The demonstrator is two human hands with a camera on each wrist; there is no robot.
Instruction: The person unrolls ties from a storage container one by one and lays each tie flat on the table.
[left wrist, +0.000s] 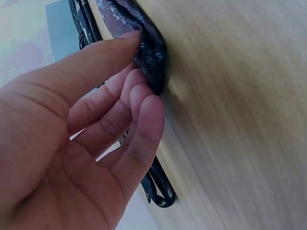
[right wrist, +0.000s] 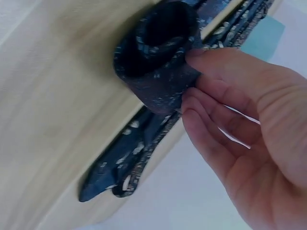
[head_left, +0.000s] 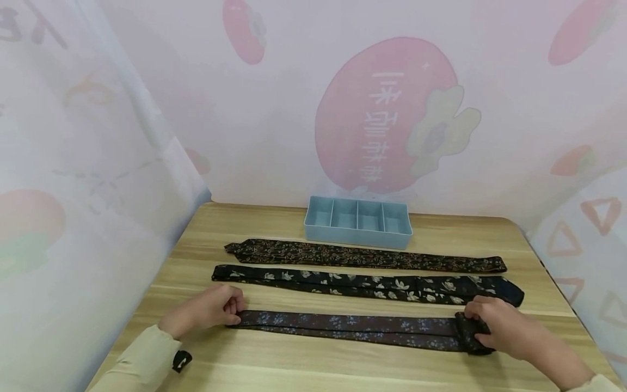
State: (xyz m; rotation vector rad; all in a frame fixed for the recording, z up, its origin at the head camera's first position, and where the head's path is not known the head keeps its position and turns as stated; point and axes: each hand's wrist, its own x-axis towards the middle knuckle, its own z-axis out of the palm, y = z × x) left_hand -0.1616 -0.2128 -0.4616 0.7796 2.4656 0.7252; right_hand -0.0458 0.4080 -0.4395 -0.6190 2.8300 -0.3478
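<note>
A dark brownish tie (head_left: 352, 323) with small blue flowers lies folded lengthwise across the front of the wooden table. My left hand (head_left: 215, 308) pinches its left end (left wrist: 152, 60) between thumb and fingers. At the opposite end the tie is coiled into a loose roll (head_left: 470, 333), its spiral opening showing in the right wrist view. My right hand (head_left: 506, 328) holds this roll (right wrist: 158, 88) by its side, thumb on top and fingers behind. Just beyond lies a black tie (head_left: 338, 279) with pale flowers, close to the right fingers.
Farther back stretches a black tie (head_left: 352, 256) with a fine orange-brown pattern. Behind it, near the wall, stands a blue-grey box (head_left: 360, 237) with several compartments in a row. Printed sheeting (head_left: 274, 120) rises along the table's back and sides. A black clip-like piece (head_left: 182, 360) sits at my left sleeve.
</note>
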